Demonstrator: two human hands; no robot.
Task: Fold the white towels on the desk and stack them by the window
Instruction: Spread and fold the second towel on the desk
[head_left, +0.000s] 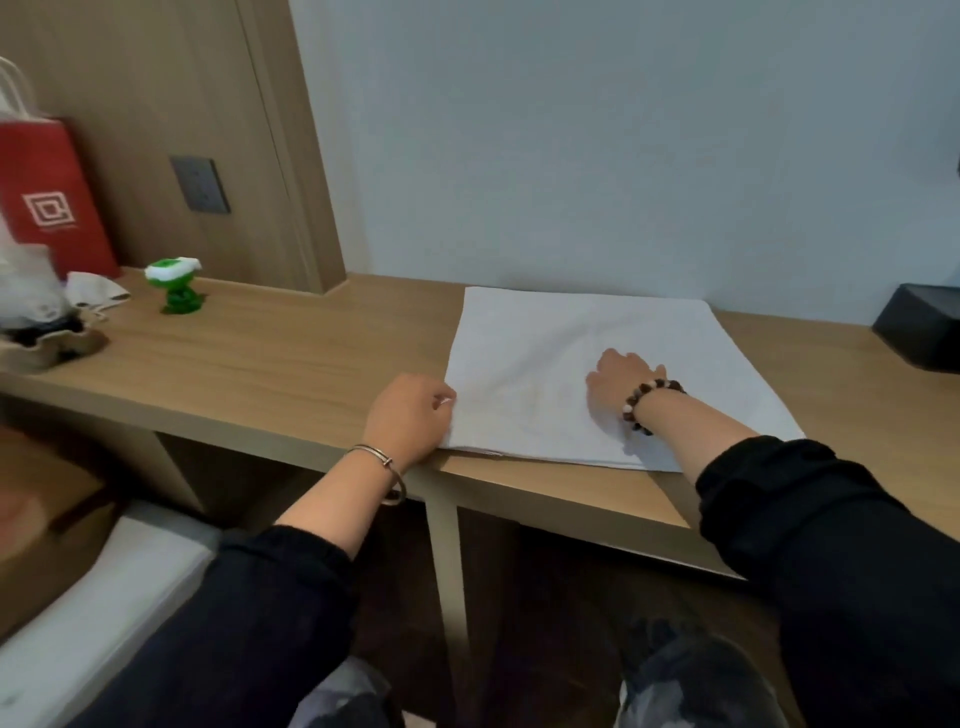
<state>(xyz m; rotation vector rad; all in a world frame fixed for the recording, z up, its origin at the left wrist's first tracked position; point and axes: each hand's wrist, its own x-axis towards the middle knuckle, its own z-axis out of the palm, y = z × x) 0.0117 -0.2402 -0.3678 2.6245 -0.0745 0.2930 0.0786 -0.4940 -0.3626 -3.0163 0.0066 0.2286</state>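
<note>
White square cloth towel (545, 332) lies right of the left grip (410, 415) pinching its left edge, and the right grip (618, 382) presses flat on its middle.

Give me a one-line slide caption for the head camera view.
Left hand pinches the left edge of the white towel while right hand presses it onto the desk.

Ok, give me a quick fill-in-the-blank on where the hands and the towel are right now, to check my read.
1. The left hand pinches the white towel at its ______ edge.
2. The right hand lies flat on the ______.
3. The toy figure near the red bag is ______ in colour.
4. The beaded bracelet sits on the ______ wrist.

Missing words: left; towel; green; right.
</note>
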